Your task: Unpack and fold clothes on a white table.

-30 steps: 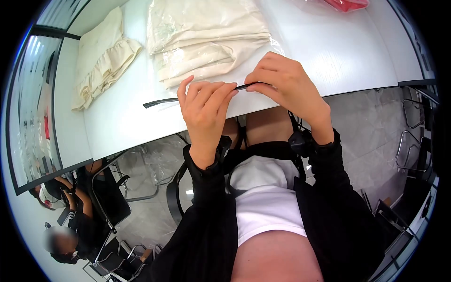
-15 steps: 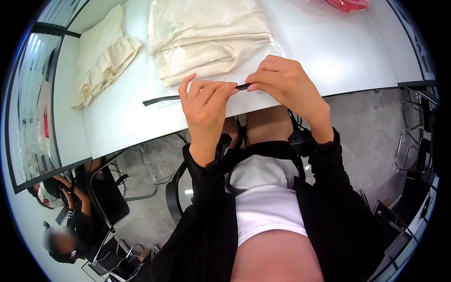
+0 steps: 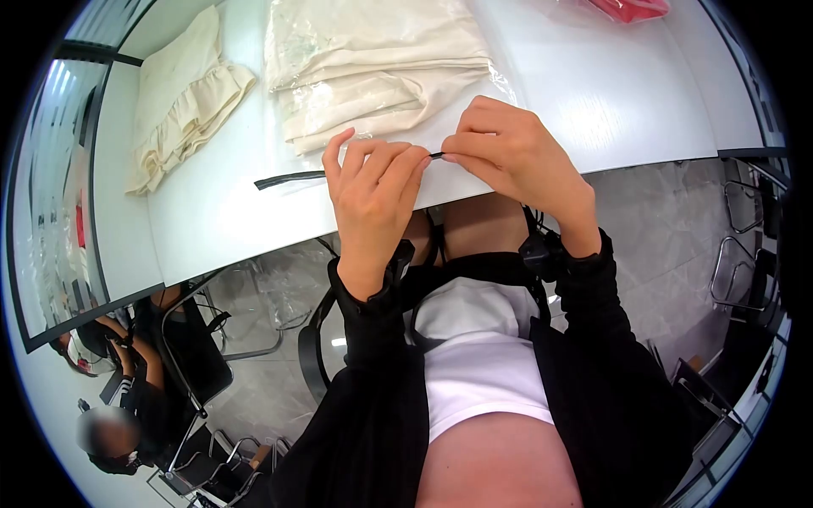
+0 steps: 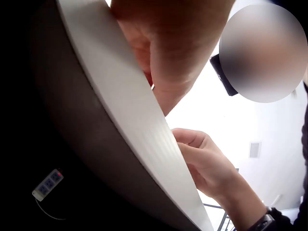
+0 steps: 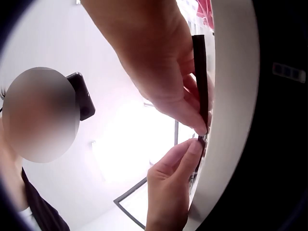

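A flat, narrow black strip (image 3: 288,179) runs between my hands, close over the front edge of the white table. My left hand (image 3: 368,199) pinches it between thumb and index finger, with the other fingers fanned out and the strip's free end sticking out to the left. Right beside it, my right hand (image 3: 518,157) pinches the strip between thumb and fingers. Only a short piece of strip shows between the two pinches in the head view. In the right wrist view the strip (image 5: 200,72) extends past the right hand (image 5: 149,62), and the left fingertips (image 5: 194,147) nearly meet the right ones.
Cream folded cloth in a clear plastic bag (image 3: 364,85) lies just beyond my hands on the white table (image 3: 593,110). A ruffled cream cloth (image 3: 186,118) rests at the left, and a red item (image 3: 631,8) in plastic at the far right. Another person sits at the lower left.
My fingertips have come closer together, so less strip shows between them. The right thumb and fingers have drawn in around the strip. The cloths have not moved.
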Demonstrator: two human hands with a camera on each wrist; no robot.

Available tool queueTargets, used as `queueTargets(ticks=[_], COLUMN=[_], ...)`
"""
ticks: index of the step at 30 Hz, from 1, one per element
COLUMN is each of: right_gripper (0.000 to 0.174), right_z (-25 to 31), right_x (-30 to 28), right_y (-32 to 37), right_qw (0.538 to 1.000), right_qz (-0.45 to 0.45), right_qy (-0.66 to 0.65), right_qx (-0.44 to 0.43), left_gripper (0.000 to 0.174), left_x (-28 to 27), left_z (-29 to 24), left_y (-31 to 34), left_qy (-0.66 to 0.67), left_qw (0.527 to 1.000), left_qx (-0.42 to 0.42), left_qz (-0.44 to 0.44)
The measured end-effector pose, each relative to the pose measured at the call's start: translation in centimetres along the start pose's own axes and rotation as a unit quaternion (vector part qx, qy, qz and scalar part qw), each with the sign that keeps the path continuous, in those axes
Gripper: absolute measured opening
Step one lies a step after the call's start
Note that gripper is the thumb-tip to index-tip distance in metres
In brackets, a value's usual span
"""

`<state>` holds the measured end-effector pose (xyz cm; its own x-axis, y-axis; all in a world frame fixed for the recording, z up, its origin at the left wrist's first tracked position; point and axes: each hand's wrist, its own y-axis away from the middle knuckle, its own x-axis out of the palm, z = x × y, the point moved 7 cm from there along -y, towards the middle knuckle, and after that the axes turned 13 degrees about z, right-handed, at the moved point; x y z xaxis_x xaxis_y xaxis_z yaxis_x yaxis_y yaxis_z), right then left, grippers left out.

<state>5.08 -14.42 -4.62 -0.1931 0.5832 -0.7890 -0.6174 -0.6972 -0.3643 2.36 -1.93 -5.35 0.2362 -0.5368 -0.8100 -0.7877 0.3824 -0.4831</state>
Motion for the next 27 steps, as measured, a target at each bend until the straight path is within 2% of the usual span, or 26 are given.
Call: queueTargets(ticks=[9, 12, 18, 27], right_gripper=[0.011, 0.011, 0.011, 0.009], right_z=[-0.6, -0.6, -1.5, -1.9], right_x=[0.1, 0.1, -0.7, -1.2], right_y=[0.2, 0.2, 0.7, 0.8], right_qw=[0.999, 1.0, 0.996, 0.992], right_qz=[0.016, 0.02, 0.048, 0.064], right_qy=[0.019, 0.016, -0.06, -0.104], right_qx=[0.025, 0.009, 0.054, 0.041], left_gripper=[0.014, 0.017, 0.02, 0.016], left_x=[0.2, 0.3, 0.2, 0.1], left_z=[0.2, 0.1, 0.3, 0.1], left_y=[-0.1, -0.1, 0.0, 0.2], left_qy=[0.01, 0.008, 0.025, 0.032], left_qw=[1.0, 1.0, 0.999, 0.999], left_qx=[0.005, 0.009, 0.002, 0.02], left_qz=[0.009, -0.003, -0.019, -0.027])
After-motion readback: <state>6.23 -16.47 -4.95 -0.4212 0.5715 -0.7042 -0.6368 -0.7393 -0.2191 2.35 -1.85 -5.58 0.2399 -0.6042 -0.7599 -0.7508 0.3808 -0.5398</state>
